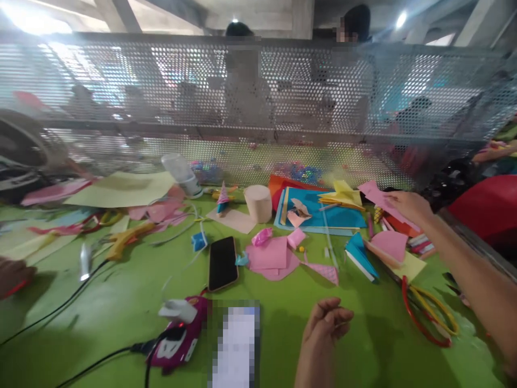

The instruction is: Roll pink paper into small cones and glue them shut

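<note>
My right hand [407, 207] reaches to the far right and pinches a strip of pink paper [374, 193] above other paper pieces. My left hand [329, 320] is over the near middle of the green table, fingers curled in, with no object visible in it. Scissors with red and yellow handles [430, 312] lie to its right, beside a cut pink paper piece [388, 245]. Ahead of it are a pink patterned paper cone [323, 272], a blue folded paper piece [361, 257] and a stack of pink paper [269, 254].
A black phone [223, 264], a purple power strip [181, 334] and a blurred-out screen [236, 345] occupy the near left. Behind them are a yellow glue gun [129, 240], a paper roll [258, 203] and blue sheets [343, 218]. Perforated metal screen [194, 91] borders the back. Another person's hand [14, 275] shows left.
</note>
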`<state>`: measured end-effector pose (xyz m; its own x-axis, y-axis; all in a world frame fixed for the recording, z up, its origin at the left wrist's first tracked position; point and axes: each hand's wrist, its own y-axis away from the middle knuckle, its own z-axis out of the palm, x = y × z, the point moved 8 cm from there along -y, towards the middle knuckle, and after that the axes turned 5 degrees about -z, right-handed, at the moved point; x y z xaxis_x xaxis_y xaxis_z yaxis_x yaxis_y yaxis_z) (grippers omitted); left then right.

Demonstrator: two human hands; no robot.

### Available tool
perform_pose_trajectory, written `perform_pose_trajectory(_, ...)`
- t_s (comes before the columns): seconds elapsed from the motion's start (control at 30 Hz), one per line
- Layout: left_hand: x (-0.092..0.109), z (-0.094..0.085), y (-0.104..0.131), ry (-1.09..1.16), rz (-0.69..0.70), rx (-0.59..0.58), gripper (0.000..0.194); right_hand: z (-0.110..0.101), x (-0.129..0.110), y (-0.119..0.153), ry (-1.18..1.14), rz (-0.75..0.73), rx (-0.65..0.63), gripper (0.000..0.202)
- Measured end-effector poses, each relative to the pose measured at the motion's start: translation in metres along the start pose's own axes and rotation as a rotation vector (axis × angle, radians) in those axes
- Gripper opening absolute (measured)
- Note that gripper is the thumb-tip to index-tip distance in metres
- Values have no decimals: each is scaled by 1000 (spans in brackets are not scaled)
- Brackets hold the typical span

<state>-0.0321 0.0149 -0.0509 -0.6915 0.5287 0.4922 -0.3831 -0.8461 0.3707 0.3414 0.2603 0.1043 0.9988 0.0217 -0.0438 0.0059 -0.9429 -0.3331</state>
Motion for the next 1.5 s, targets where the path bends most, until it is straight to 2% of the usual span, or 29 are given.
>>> perform_pose_trajectory(0.1,1,3,1,5,0,-6,45,12,-53,-7,-95,-100,-53,33)
perform_pose_trajectory(0.27,4,10,4,18,31,18,47,52,-174,-6,-262,-332,-161,33)
perform_pose_trajectory(0.37,7,14,7,39,43,33,46,72,-232,-9,-354,-406,-185,52)
perform_pose_trajectory(0.47,9,17,10,32,31,32,46,87,-270,-19,-417,-388,-199,70)
perform_pose_trajectory(0.6,12,19,11,-2,15,35,46,106,-310,-22,-503,-378,-277,58)
perform_pose_trajectory(0.73,10,19,10,12,6,17,44,110,-348,-11,-595,-491,-334,53)
perform_pose_trajectory(0.83,8,20,10,32,5,2,41,102,-349,-12,-579,-535,-312,55)
perform_pose_trajectory(0.93,9,22,11,39,11,-9,40,97,-322,-22,-452,-467,-254,53)
perform_pose_trajectory(1.07,12,26,14,59,27,-24,36,109,-286,-17,-220,-407,-271,51)
perform_pose_trajectory(1.2,14,28,16,69,54,-28,33,119,-274,3,-104,-423,-281,39)
perform_pose_trajectory(1.33,13,25,12,64,63,1,34,116,-268,10,-133,-400,-233,34)
perform_pose_trajectory(1.5,13,23,10,30,65,26,35,104,-246,-6,-342,-240,-94,30)
